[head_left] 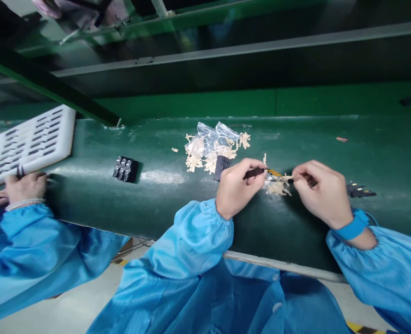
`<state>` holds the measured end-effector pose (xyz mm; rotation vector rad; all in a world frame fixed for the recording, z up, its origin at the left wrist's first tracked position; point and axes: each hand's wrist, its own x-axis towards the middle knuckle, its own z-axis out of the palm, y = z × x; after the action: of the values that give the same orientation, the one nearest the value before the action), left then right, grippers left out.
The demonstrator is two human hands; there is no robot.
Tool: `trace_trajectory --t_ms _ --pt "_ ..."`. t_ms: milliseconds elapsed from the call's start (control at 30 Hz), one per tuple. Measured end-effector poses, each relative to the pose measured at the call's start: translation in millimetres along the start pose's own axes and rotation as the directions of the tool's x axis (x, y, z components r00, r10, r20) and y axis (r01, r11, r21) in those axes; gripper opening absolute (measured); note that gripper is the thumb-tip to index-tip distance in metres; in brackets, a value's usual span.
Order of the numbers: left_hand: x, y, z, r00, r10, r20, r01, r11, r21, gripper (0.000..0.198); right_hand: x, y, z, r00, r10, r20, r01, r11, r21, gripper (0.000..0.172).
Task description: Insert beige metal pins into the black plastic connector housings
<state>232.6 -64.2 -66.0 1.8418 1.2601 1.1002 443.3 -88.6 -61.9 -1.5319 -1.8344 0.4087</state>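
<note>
Fingers [250, 168] of the left hand [236, 190] were closed around a slim black part [254, 173], right of centre above the bench. The right hand [319, 192] pinched a small dark piece [310, 182], mostly hidden by its knuckles; a gold strip [274, 172] showed between the hands. From the left edge lay a co-worker's hand [25, 186] beside a white perforated tray [29, 144], a black connector block [125, 169], clear plastic bags [214, 139] among beige paper scraps [195, 160], and a gold-pinned black part [360, 191] on the green bench [177, 218].
</note>
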Motion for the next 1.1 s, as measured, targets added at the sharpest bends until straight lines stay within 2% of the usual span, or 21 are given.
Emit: trace_trajectory --t_ms 133,233,300,367,400,467,533,567,700,833,900,1000,1100 --pt "0 -2 -1.5 0.988 0.153 -0.029 -0.146 0.976 0.163 0.011 -3 5 5 0.983 -0.129 0.133 0.143 0.984 -0.104 0.021" --pt "1 -4 -3.0 0.971 0.188 -0.148 -0.153 0.964 0.218 0.009 -4 9 7 0.978 -0.167 0.125 0.189 0.964 -0.189 0.022" --pt "3 -5 -4.5 0.958 0.208 -0.197 -0.163 0.962 0.221 0.011 -3 8 5 0.982 -0.153 0.111 0.17 0.971 -0.168 0.016" --pt "4 -4 -5.3 0.96 0.236 -0.153 -0.204 0.958 0.2 0.016 -3 6 2 0.989 -0.121 0.084 0.128 0.988 -0.081 0.01" --pt "3 -3 -5.2 0.964 0.245 -0.107 -0.223 0.958 0.182 0.018 -2 4 1 0.992 -0.107 0.066 0.109 0.993 -0.035 0.012" --pt "2 -1 -4.4 0.968 0.25 -0.027 -0.243 0.958 0.149 0.017 -1 1 -1 0.995 -0.092 0.049 0.09 0.995 0.037 0.028" --pt "-1 2 -2.8 0.97 0.244 0.023 -0.245 0.962 0.125 0.011 -1 -1 -1 0.99 -0.113 0.087 0.105 0.991 0.086 0.043" --pt "-2 3 -2.0 0.97 0.241 0.037 -0.243 0.963 0.114 0.008 0 -2 0 0.985 -0.13 0.117 0.117 0.987 0.11 0.045" --pt "-6 5 -0.2 0.974 0.219 0.058 -0.221 0.975 0.035 0.004 1 2 2 0.981 -0.121 0.152 0.099 0.984 0.147 0.019" --pt "-4 3 -1.7 0.981 0.192 -0.036 -0.193 0.981 -0.013 0.008 1 8 2 0.99 -0.108 0.095 0.104 0.993 0.051 0.017" --pt "-2 1 -3.2 0.966 0.246 -0.078 -0.242 0.969 0.051 0.009 1 8 1 0.986 -0.134 0.102 0.128 0.99 0.062 0.023" --pt "0 -3 -5.3 0.92 0.391 -0.031 -0.373 0.896 0.241 0.006 0 4 -1 0.984 -0.134 0.121 0.116 0.982 0.147 0.021" --pt "0 -8 -6.9 0.879 0.474 0.049 -0.452 0.796 0.402 0.009 1 1 -4 0.994 0.016 0.11 -0.041 0.972 0.23 0.014"
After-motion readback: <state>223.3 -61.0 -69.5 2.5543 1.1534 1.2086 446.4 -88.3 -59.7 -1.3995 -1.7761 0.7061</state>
